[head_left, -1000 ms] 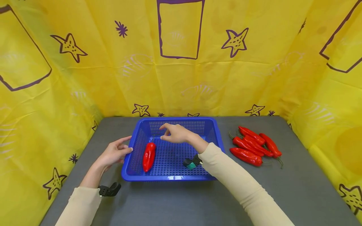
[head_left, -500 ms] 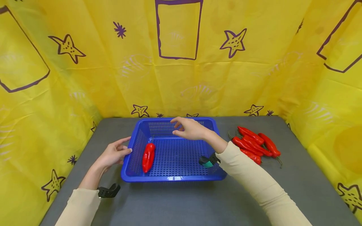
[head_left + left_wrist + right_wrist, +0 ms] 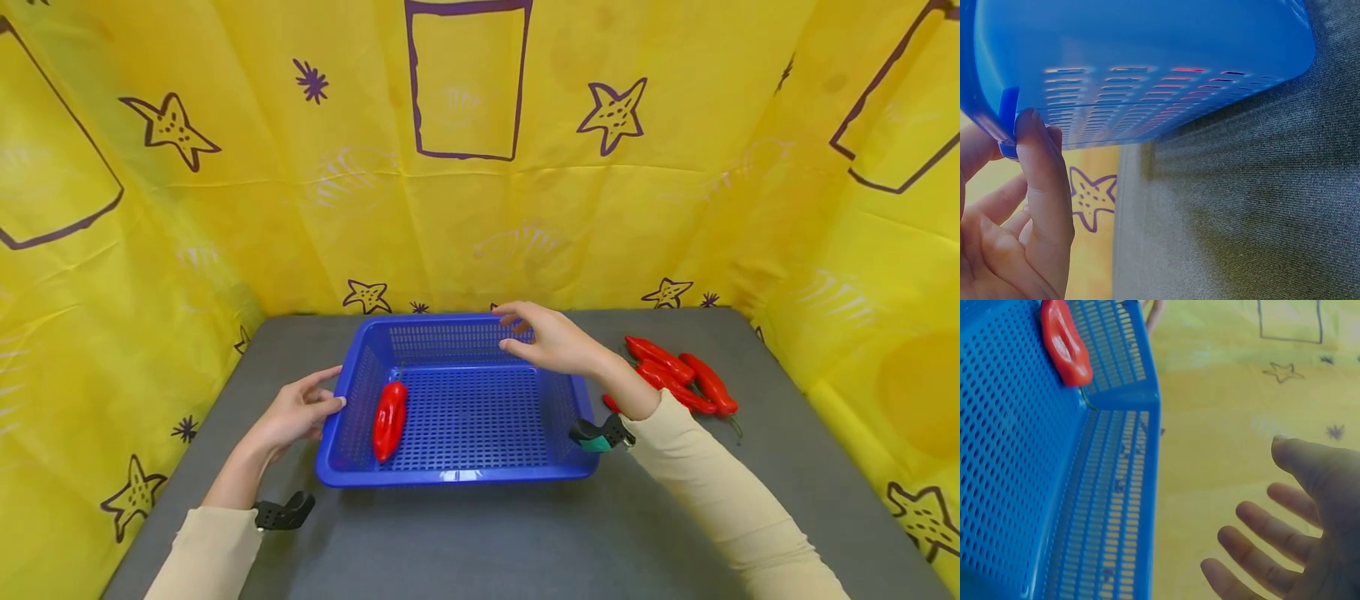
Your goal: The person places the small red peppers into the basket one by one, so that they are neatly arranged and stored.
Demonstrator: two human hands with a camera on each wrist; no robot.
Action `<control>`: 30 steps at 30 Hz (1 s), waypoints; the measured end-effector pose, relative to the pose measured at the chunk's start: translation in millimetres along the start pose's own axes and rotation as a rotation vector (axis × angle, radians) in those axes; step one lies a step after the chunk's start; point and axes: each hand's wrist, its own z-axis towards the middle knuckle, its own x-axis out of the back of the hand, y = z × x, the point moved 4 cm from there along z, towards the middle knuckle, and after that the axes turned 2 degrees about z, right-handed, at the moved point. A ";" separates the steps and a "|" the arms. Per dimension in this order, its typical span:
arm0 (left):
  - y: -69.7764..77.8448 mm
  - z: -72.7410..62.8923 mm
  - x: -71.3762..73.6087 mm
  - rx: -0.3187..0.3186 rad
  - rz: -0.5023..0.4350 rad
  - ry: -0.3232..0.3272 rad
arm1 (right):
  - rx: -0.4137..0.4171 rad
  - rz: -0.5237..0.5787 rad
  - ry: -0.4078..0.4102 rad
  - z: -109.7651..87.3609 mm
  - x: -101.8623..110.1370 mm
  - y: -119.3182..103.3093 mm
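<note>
- The blue plastic basket [image 3: 457,477], with slotted walls and a perforated floor, stands on the dark grey table, in front of the person.
- One red pepper [image 3: 390,422] lies inside it, near the left wall, its green stem pointing to the far left corner.
- The left hand [image 3: 296,412] pinches the basket's left rim between thumb and fingers.
- The right hand [image 3: 555,340] is above the basket's far right part, fingers apart and gently bent, with nothing in its grasp.
- More red peppers [image 3: 667,362] lie together on the table to the right of the basket; the right forearm covers some, so their number is hard to tell.
- Both arms have cream sleeves [image 3: 727,483] and black wrist straps [image 3: 285,511].
- Yellow cloth [image 3: 450,200] printed with purple starfish hangs behind and at both sides.
</note>
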 end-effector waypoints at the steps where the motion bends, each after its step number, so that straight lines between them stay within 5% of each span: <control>1: 0.1 0.1 0.0 -0.001 0.002 0.002 | 0.002 0.002 0.014 -2.6 2.4 2.3; 15: -0.3 0.4 -0.7 0.008 -0.017 0.001 | -0.097 0.124 0.197 -55.9 24.2 52.6; 30: 0.5 0.7 -0.7 0.003 -0.037 -0.007 | -0.203 0.100 0.307 -104.7 20.0 108.1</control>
